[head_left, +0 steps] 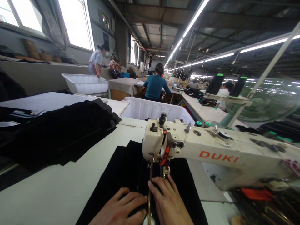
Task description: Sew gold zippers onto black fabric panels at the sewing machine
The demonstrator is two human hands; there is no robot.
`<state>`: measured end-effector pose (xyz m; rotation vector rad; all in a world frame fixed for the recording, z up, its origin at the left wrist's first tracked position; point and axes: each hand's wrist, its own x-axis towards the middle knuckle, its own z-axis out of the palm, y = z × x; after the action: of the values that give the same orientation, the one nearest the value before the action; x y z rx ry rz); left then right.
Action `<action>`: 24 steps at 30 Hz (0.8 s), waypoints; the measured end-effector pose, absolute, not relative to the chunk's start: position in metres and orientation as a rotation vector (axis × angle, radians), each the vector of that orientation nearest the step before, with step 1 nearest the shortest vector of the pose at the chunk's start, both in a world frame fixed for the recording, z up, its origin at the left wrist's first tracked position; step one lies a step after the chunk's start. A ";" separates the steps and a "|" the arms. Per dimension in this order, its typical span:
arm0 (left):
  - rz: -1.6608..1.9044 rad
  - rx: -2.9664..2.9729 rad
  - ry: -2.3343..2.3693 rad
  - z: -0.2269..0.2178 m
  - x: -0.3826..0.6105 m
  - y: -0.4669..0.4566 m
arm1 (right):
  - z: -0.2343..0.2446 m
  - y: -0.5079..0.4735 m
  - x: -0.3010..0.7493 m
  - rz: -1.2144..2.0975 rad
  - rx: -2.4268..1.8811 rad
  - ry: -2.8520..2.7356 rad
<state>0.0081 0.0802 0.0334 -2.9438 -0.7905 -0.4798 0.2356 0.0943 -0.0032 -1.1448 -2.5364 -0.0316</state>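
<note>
Black fabric pieces [124,162] lie under the head of a white sewing machine [154,147] marked DUKI. A narrow gold-coloured strip that looks like a metal zipper [150,184] runs from the needle area down between my hands. My left hand [124,207] has its fingers bent and closed on the fabric, their tips at the zipper's left edge. Just right of the zipper, my right hand [167,198] lies flat, fingers stretched toward the presser foot. What sits beneath both palms is hidden.
A stack of black cut pieces [58,134] covers the table's left side. Behind the machine stands a white plastic bin [159,107]. Black thread cones [215,84] and a fan [262,100] are at right. A person in teal [154,84] sits ahead; another stands by a second bin [85,84].
</note>
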 end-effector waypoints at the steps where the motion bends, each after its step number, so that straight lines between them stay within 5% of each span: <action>1: -0.445 -2.956 -0.807 0.037 0.008 0.080 | -0.003 0.094 0.236 -0.023 -1.152 -2.529; 24: -0.455 -3.158 -1.016 0.027 0.003 0.128 | 0.002 0.098 0.223 0.041 -1.186 -2.395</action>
<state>0.0032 0.1277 0.0272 -3.1584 -1.0164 -0.4548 0.2230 0.0979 0.0025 -1.1864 -2.3950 0.0414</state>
